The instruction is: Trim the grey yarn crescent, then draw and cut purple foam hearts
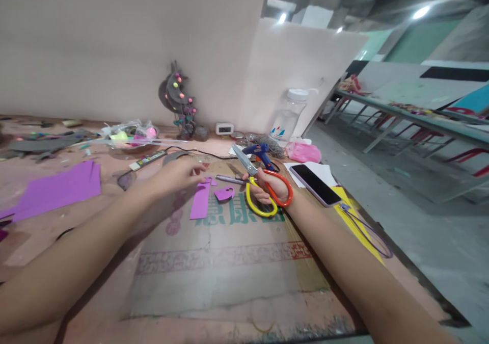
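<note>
My right hand (264, 183) is closed around scissors (248, 163) with one yellow and one red handle; the blades point up and away to the left. Above the cardboard sheet (214, 278), my left hand (182, 175) has its fingers slightly bent and apart, with nothing seen in them. Just beside its fingertips lies a purple strip (199, 201) with a cut, curled upper end. A small purple cut-out (224, 194) rests between the two hands. Behind it is a slim pen-like tool (231, 179), partly hidden near my right hand.
Purple sheets (61, 188) lie at left. Further back are a glue gun (260, 153), a water bottle (286, 117), a small digital clock (224, 128) and a grey moon-shaped ornament (178, 97). A phone (315, 184) lies at right near the table edge, beside a purple cord loop (369, 232).
</note>
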The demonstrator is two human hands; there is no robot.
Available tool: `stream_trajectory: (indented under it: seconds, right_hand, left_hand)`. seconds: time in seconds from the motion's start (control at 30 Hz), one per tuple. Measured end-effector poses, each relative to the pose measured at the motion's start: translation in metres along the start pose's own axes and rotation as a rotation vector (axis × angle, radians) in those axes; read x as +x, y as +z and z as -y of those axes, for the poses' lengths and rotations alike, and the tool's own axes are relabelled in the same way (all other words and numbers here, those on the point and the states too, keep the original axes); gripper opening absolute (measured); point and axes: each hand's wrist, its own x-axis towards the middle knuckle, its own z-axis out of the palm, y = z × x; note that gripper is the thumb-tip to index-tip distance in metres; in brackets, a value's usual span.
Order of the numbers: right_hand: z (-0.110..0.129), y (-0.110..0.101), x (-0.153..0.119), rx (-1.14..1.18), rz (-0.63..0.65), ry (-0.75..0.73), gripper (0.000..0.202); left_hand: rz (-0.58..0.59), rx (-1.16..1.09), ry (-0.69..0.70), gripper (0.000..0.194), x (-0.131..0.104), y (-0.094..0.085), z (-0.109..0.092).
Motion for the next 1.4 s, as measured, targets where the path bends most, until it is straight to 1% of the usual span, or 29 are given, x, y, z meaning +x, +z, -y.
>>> stream_trajectory:
  seconds: [0.07, 0.13, 0.2, 0.27, 0.37, 0.43, 0.5, 0.53, 0.57, 0.63, 0.67, 0.7, 0.73, 0.77, 0.8, 0.83, 0.87, 0.93, 1.03, 1.13, 1.2, 1.27, 1.4]
  right_hand:
    - [0.000, 0.000, 0.001, 0.001, -0.005, -0.005, 0.040]
    - [0.000, 0.000, 0.001, 0.005, -0.009, -0.008, 0.040]
    - [0.000, 0.000, 0.002, 0.008, -0.007, -0.003, 0.041]
    - [0.000, -0.001, 0.002, 0.010, -0.002, 0.006, 0.042]
    - [0.001, -0.002, 0.003, 0.013, 0.004, 0.011, 0.040]
    - [0.001, -0.002, 0.003, 0.014, 0.008, 0.010, 0.039]
    - [0.001, -0.003, 0.004, 0.014, 0.012, 0.012, 0.040]
    - [0.001, -0.004, 0.004, 0.014, 0.013, 0.015, 0.040]
    - [0.001, -0.004, 0.004, 0.014, 0.014, 0.019, 0.041]
    - [0.000, -0.005, 0.005, 0.014, 0.012, 0.022, 0.042]
    - [-0.001, -0.005, 0.005, 0.015, 0.011, 0.021, 0.042]
    - [-0.001, -0.005, 0.005, 0.016, 0.008, 0.017, 0.043]
    - [-0.001, -0.005, 0.005, 0.016, 0.006, 0.013, 0.043]
    - [-0.002, -0.005, 0.005, 0.015, 0.005, 0.010, 0.043]
    - [-0.002, -0.004, 0.005, 0.012, 0.006, 0.009, 0.043]
    - [-0.001, -0.004, 0.005, 0.009, 0.008, 0.010, 0.042]
    - [-0.001, -0.003, 0.004, 0.004, 0.010, 0.013, 0.041]
    - [0.001, -0.002, 0.004, -0.007, 0.012, 0.021, 0.039]
    - [0.002, -0.003, 0.005, -0.022, 0.007, 0.032, 0.040]
    - [0.001, -0.004, 0.005, -0.038, -0.010, 0.034, 0.041]
    - [0.000, -0.002, 0.005, -0.052, -0.031, 0.025, 0.040]
    - [-0.001, 0.001, 0.005, -0.072, -0.063, 0.004, 0.039]
    - [-0.001, 0.018, 0.000, -0.136, -0.185, -0.095, 0.041]
  left_hand:
    - [0.030, 0.003, 0.106, 0.036, -0.001, 0.016, -0.014]
    - [0.026, 0.016, 0.153, 0.035, 0.000, 0.030, -0.022]
    - [0.004, 0.023, 0.154, 0.031, 0.001, 0.040, -0.022]
    - [-0.024, 0.009, 0.139, 0.030, 0.003, 0.044, -0.018]
    - [-0.089, -0.045, 0.100, 0.030, 0.006, 0.040, -0.012]
    - [-0.153, -0.098, 0.068, 0.027, 0.005, 0.032, -0.015]
    - [-0.201, -0.166, 0.055, 0.028, -0.002, 0.020, -0.028]
    - [-0.202, -0.207, 0.064, 0.033, -0.008, 0.012, -0.038]
    - [-0.178, -0.253, 0.090, 0.036, -0.017, 0.004, -0.051]
    - [-0.069, -0.345, 0.186, 0.036, -0.038, -0.012, -0.078]
    - [0.024, -0.405, 0.264, 0.040, -0.048, -0.019, -0.091]
    - [0.190, -0.505, 0.370, 0.054, -0.056, -0.025, -0.101]
    - [0.295, -0.537, 0.414, 0.065, -0.061, -0.028, -0.108]
    - [0.315, -0.492, 0.419, 0.063, -0.063, -0.029, -0.111]
    - [0.243, -0.370, 0.362, 0.046, -0.061, -0.026, -0.111]
    - [0.118, -0.214, 0.260, 0.030, -0.056, -0.022, -0.107]
    - [0.055, -0.141, 0.191, 0.029, -0.049, -0.015, -0.101]
    - [-0.029, -0.042, 0.099, 0.033, -0.034, 0.003, -0.086]
    - [-0.039, 0.048, 0.067, 0.031, -0.019, 0.031, -0.070]
    - [-0.036, 0.079, 0.058, 0.031, -0.016, 0.049, -0.068]
    - [-0.029, 0.079, 0.052, 0.030, -0.016, 0.055, -0.068]
    - [-0.015, 0.070, 0.048, 0.028, -0.015, 0.057, -0.069]
    - [-0.001, 0.054, 0.030, 0.033, -0.013, 0.056, -0.071]
